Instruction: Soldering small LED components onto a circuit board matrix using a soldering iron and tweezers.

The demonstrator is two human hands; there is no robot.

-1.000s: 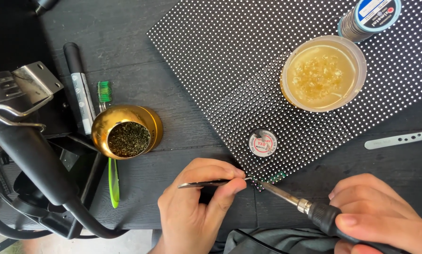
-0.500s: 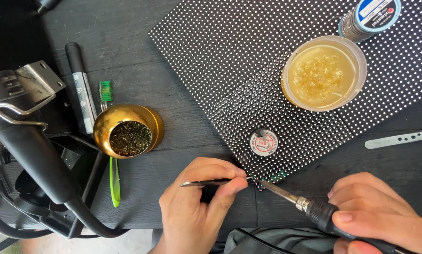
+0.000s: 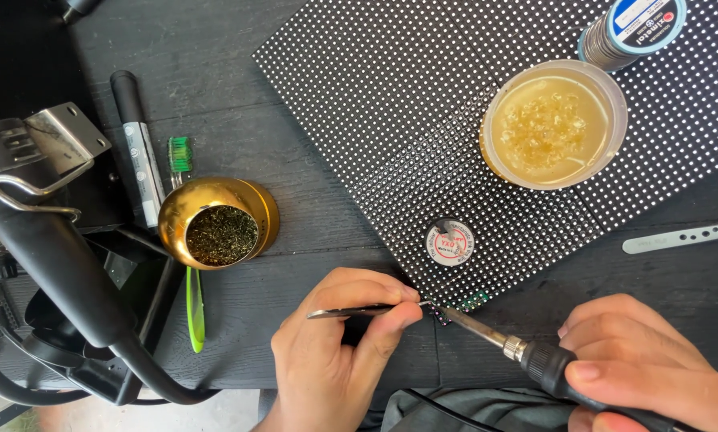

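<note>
My left hand (image 3: 339, 352) pinches metal tweezers (image 3: 359, 311), their tip at the near corner of a black dotted LED panel (image 3: 423, 120). My right hand (image 3: 655, 368) grips a soldering iron (image 3: 527, 352) by its black handle. The iron's tip meets the tweezers' tip at the panel's corner (image 3: 443, 314), beside a small green part. Near that corner, a small round spool (image 3: 450, 242) with a white and red label lies on the panel.
A plastic cup of amber flux (image 3: 553, 124) and a solder spool (image 3: 635, 28) rest on the panel. On the left are a brass tip-cleaner pot (image 3: 215, 224), a green toothbrush (image 3: 189, 264), a black marker (image 3: 139, 160) and a black stand (image 3: 63, 264). A metal strip (image 3: 683, 237) lies at right.
</note>
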